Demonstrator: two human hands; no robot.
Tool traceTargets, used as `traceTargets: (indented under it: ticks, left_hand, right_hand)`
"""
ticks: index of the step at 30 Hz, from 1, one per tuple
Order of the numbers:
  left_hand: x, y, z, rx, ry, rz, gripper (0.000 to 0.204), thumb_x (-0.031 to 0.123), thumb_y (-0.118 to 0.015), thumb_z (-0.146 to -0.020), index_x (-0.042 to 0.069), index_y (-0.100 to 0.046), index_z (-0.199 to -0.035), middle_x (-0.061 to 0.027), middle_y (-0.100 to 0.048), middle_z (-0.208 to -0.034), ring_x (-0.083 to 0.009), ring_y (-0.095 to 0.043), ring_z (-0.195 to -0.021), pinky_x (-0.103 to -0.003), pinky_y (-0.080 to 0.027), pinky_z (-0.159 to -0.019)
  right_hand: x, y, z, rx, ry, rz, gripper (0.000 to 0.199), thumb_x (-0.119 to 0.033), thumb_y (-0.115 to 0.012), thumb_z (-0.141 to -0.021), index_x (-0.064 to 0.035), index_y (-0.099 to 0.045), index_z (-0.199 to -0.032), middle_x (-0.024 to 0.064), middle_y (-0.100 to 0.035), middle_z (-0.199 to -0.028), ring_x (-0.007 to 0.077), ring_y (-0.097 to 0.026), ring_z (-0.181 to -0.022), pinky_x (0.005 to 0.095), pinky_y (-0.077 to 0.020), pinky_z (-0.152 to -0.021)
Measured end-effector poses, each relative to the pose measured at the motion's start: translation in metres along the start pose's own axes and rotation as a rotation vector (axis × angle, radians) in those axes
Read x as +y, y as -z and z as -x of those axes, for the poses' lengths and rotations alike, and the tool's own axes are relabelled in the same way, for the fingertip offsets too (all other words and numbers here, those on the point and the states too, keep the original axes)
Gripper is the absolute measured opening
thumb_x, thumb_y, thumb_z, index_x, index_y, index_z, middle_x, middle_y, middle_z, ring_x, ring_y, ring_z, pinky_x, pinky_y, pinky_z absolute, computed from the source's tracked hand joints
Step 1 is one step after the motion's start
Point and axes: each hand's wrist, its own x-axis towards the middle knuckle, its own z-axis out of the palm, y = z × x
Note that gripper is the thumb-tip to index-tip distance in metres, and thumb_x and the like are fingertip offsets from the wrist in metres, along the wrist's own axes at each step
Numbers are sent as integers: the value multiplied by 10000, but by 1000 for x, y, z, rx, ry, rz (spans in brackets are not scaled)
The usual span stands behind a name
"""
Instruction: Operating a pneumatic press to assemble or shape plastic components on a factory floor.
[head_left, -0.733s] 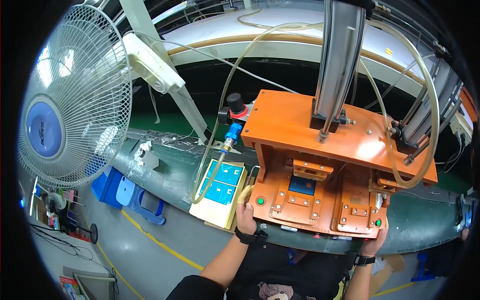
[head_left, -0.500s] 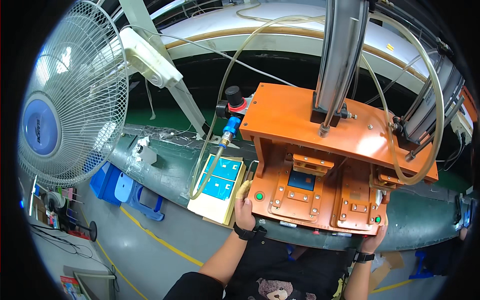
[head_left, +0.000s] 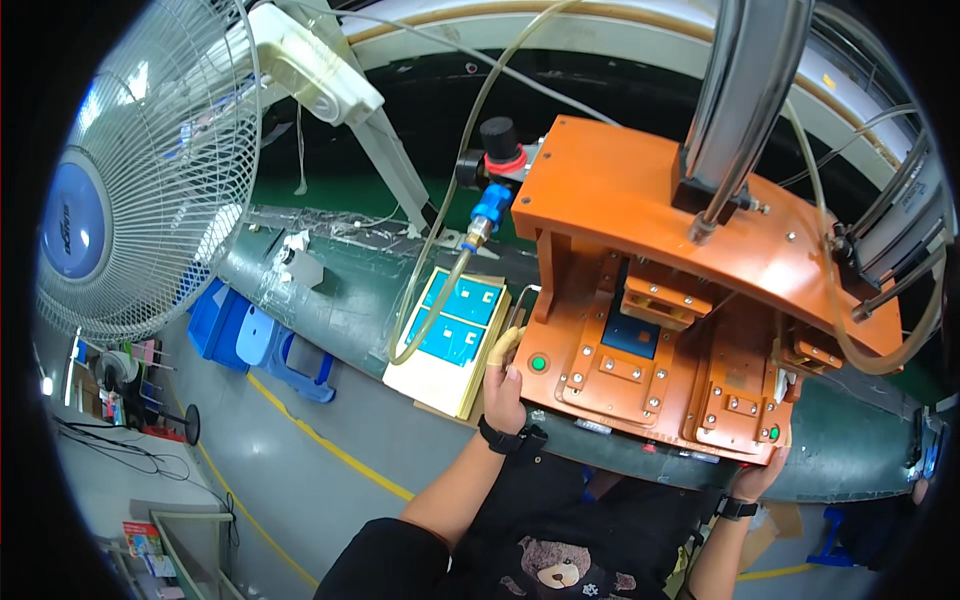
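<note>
An orange press point(head_left: 690, 400) with a raised top plate stands before me on the green bench. My left hand point(head_left: 504, 392) is closed against the left edge of its base, close to a green button point(head_left: 538, 363); a yellowish cover sits on one finger. At the front right corner, my right hand point(head_left: 757, 481) holds the base just below another green button point(head_left: 774, 433), its fingers partly hidden by the edge. A dark blue rectangular piece point(head_left: 630, 333) lies in the left fixture. No such piece shows in the right fixture point(head_left: 740, 400).
Left of the press, blue sheets point(head_left: 448, 335) lie on a pale yellow stack point(head_left: 430, 385). A hose point(head_left: 440, 310) loops over them from a blue fitting point(head_left: 490, 207). A fan point(head_left: 140, 180) stands far left, above blue stools point(head_left: 265, 350). Metal cylinders point(head_left: 750, 100) rise above the press.
The whole view has shifted, so the press appears somewhat to the right and its top plate higher. Both hands stay at the same places on the press base.
</note>
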Motion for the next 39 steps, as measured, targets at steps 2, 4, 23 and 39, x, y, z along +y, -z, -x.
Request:
traceTargets:
  ticks: [2,4,23,39]
  left_hand:
    - [-3,2,-2,-10,-21,9,506,151,-379,-950,-72,-361,-1404,-200,-438,-1413,-276,-411,-1328,-398,-272,-1128]
    - [-6,4,-2,-4,-40,16,503,137,-397,-955,-71,-348,-1410,-201,-444,-1404,-274,-427,-1317,-401,-285,-1124]
    - [-2,0,-3,-22,-1,53,554,238,-393,-961,-82,-344,-1410,-190,-438,-1413,-266,-411,-1323,-376,-272,-1119]
    - [-6,4,-3,-31,-6,108,524,135,-397,-949,-74,-317,-1423,-180,-443,-1413,-246,-438,-1298,-378,-302,-1111]
  right_hand:
    - [4,5,-3,2,9,-4,551,-399,-357,-1012,4,-409,-1384,123,-527,-1326,243,-532,-1197,391,-423,-1011]
    - [5,7,-2,19,-22,-2,547,-381,-352,-1004,13,-403,-1380,128,-522,-1312,234,-535,-1185,378,-432,-998]
    - [-1,3,-2,6,-62,-15,575,-404,-327,-1012,20,-390,-1396,151,-517,-1336,244,-546,-1191,383,-444,-1001]
    - [1,6,-3,47,-82,10,608,-445,-337,-1004,11,-393,-1403,139,-520,-1344,243,-531,-1216,393,-431,-1017]
